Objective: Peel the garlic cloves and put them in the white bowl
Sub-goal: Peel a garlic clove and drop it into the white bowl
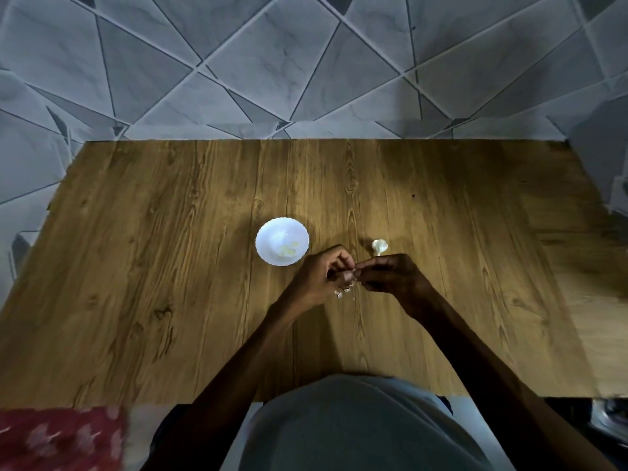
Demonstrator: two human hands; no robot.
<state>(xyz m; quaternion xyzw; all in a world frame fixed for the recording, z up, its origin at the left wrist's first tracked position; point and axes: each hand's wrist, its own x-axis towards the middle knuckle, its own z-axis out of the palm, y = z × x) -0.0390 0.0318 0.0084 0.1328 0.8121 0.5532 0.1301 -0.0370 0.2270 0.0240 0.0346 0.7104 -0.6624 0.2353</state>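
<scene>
**Hands Met Fingertip to Fingertip**

Both bare forearms reached forward from the body and angled inward toward each other. The left hand [321, 275] and right hand [390, 271] had their fingers curled, tips touching between them, and together they pinched a pale bit [355, 274].

On the table [163, 273], the bowl [274, 235] holds peeled cloves [289, 250]; from it, the garlic head [379, 247] lies at three o'clock, the peel scraps [341, 293] at four.

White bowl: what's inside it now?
The white bowl holds a few pale yellow peeled cloves toward its near right side. Nothing covers its inside; their count is too blurred to tell.
</scene>
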